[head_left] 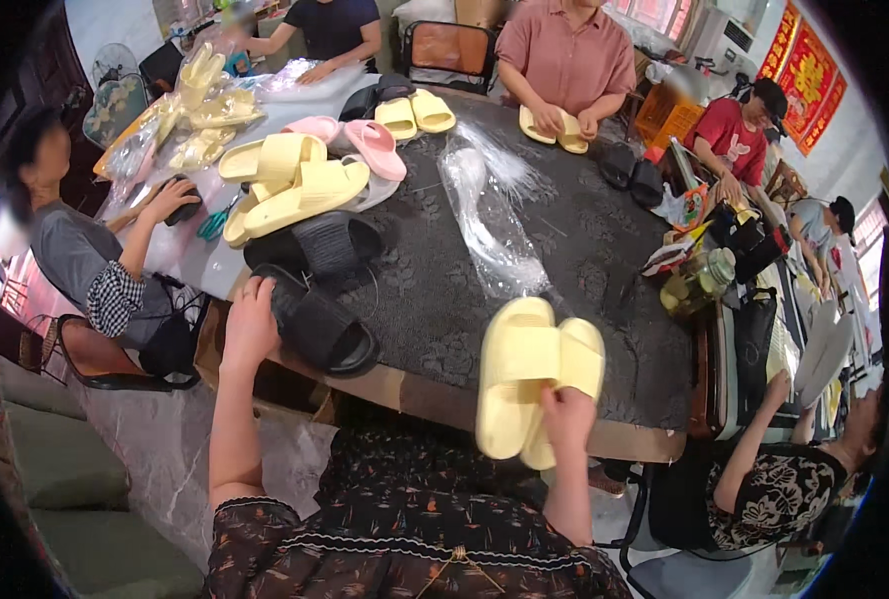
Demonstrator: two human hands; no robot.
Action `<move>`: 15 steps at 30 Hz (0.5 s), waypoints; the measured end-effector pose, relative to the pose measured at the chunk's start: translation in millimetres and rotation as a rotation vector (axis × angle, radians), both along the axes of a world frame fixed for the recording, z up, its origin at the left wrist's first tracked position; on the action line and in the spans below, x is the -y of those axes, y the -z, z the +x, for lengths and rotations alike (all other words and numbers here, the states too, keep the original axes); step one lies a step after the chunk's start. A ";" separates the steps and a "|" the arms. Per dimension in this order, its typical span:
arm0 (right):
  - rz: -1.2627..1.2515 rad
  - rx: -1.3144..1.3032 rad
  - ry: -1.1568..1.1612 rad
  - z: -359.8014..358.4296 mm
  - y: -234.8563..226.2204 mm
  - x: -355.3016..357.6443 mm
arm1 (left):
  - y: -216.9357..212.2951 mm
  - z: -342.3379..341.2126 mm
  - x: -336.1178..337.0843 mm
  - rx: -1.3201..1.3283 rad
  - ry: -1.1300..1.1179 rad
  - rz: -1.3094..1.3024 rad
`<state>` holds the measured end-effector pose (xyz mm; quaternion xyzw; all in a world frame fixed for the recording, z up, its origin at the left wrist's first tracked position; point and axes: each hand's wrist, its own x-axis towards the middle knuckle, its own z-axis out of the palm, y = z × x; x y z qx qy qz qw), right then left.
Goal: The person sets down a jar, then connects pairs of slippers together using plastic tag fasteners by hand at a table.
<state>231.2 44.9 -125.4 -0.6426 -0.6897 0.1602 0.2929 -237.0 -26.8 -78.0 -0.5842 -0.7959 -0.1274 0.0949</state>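
Observation:
In my right hand (568, 417) is a pair of pale yellow slippers (519, 384), pinched near the straps. The pair is held over the table's near edge with toes pointing away from me. My left hand (253, 324) is at the table's near left, its fingers closed on the edge of a black slipper (330, 324). More black slippers (315, 245) lie just beyond that one. Behind them rests a pile of yellow slippers (300, 190), beside a pink pair (373, 148).
Clear plastic bags (489, 205) lie across the middle of the dark patterned table (415, 290). A glass jar (704, 280) stands at the right. Across the table a person holds yellow slippers (556, 130). Another person at the left handles a black slipper (180, 202).

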 end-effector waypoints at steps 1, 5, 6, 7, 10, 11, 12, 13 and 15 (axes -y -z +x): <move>0.009 0.017 0.079 14.2 -2.2 -4.8 | 5.1 -4.6 -3.4 -0.001 0.000 0.005; 0.072 0.198 0.373 97.7 -2.9 -20.4 | 9.2 -5.3 -27.0 0.038 0.122 -0.172; 0.098 0.212 0.409 119.7 -1.5 -24.5 | 5.2 -3.1 -35.5 0.114 0.159 -0.151; 0.123 0.227 0.451 140.3 0.7 -27.4 | 3.6 -0.4 -44.5 0.188 0.201 -0.131; 0.083 0.226 0.503 179.9 -1.4 -37.8 | 27.7 0.9 -66.9 0.297 0.210 0.027; 0.092 0.214 0.495 194.8 2.6 -40.8 | 31.9 6.1 -73.9 0.428 0.154 0.073; 0.037 0.203 0.527 205.5 3.3 -44.6 | 32.8 13.8 -79.1 0.473 0.169 0.141; -0.017 0.190 0.558 214.6 5.8 -46.6 | 40.6 19.2 -84.1 0.470 0.197 0.136; -0.026 0.131 0.562 221.8 6.1 -49.5 | 58.5 28.6 -86.9 0.523 0.089 0.127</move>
